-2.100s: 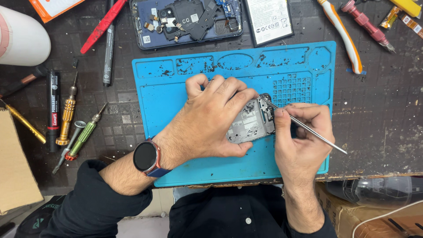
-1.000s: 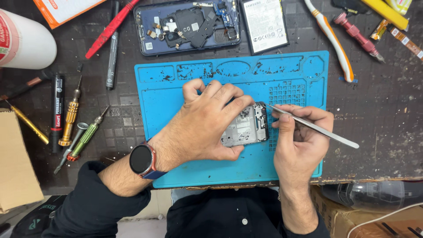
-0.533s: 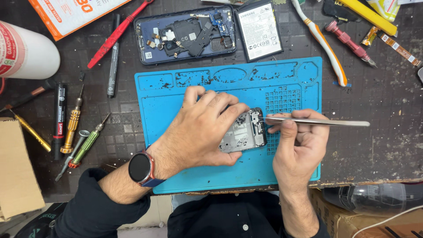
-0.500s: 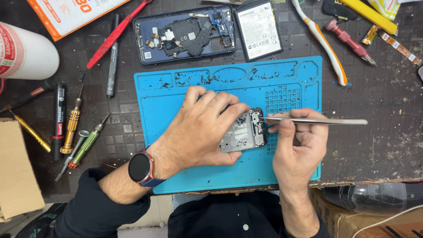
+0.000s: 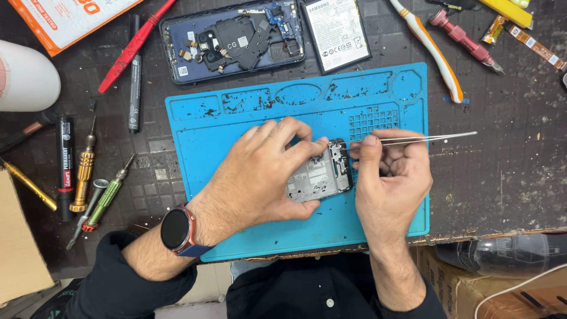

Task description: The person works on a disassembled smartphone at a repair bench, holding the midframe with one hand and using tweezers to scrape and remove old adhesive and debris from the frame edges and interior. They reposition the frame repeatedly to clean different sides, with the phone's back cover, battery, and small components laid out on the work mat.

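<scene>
**Tweezer work on a phone frame, held over the blue mat**

Mat first: the blue silicone work mat (image 5: 236, 136) covers the middle of the dark bench (image 5: 508, 177), and both hands meet over its right half. Beyond its far edge lie an opened phone body (image 5: 233, 38) and a flat battery (image 5: 335, 32); 3 small screwdrivers (image 5: 82, 171) lie to the left.

The left hand (image 5: 263, 171), a watch (image 5: 176, 229) on its wrist, comes in from the lower left and clamps the grey phone frame (image 5: 322, 174) between thumb and curled fingers, tipping its right edge up off the mat. The right hand (image 5: 390, 177) is curled, pinching metal tweezers (image 5: 413, 139) between thumb and forefinger; they lie nearly level, tips at the frame's upper right corner.

Done well, this likely wants the frame pinned firmly, the right hand braced low on the mat, and only light pressure at the tips so they cannot skid across the board.
</scene>
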A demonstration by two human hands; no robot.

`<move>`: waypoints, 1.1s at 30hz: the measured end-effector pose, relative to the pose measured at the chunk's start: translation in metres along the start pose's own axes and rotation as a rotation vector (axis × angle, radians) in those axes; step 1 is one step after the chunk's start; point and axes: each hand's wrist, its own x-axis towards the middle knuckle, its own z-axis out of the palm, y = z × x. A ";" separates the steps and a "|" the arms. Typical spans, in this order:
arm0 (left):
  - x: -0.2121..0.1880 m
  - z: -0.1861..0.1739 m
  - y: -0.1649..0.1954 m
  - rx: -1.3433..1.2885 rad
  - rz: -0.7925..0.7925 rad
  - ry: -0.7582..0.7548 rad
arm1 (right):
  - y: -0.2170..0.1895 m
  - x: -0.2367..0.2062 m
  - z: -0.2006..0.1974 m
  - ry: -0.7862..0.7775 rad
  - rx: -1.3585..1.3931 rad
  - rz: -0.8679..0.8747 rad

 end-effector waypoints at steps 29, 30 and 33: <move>0.000 -0.001 -0.003 -0.048 -0.050 0.000 | 0.005 0.011 0.001 -0.089 -0.055 -0.059; 0.000 -0.001 -0.003 -0.050 -0.049 0.002 | 0.005 0.011 0.001 -0.096 -0.048 -0.062; 0.000 0.000 -0.005 -0.055 -0.043 0.002 | 0.006 0.009 0.001 -0.087 -0.065 -0.060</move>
